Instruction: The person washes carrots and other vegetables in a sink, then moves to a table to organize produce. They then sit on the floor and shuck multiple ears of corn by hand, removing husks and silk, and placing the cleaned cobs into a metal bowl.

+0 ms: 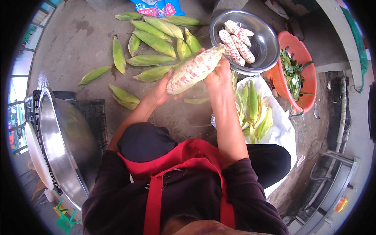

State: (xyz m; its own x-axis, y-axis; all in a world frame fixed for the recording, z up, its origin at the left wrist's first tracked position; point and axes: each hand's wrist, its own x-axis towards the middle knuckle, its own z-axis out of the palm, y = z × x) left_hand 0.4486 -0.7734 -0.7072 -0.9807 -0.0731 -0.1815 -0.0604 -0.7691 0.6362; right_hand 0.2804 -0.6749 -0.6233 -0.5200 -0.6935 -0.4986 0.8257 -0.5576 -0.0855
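Observation:
An ear of corn [195, 70] with white and purple-red kernels is held slantwise in front of me, its kernels bared toward my face. My left hand [161, 86] supports its broad lower end. At the narrower end, my right hand [219, 72] grips it, with the fingers partly hidden behind the ear. Just past my hands lie several unshelled green corn ears [155, 44] on the concrete floor. Close to my right hand stands a steel basin [265, 44] containing several husked corn ears [242, 48].
A white sack [283, 132] with stripped green husks [252, 102] lies by my right knee. Beyond it, an orange basin [308, 70] leans, holding green leaves [290, 69]. At left are a large steel bowl [53, 132] and a black plastic crate [95, 114]. A blue printed bag [176, 7] sits at the top.

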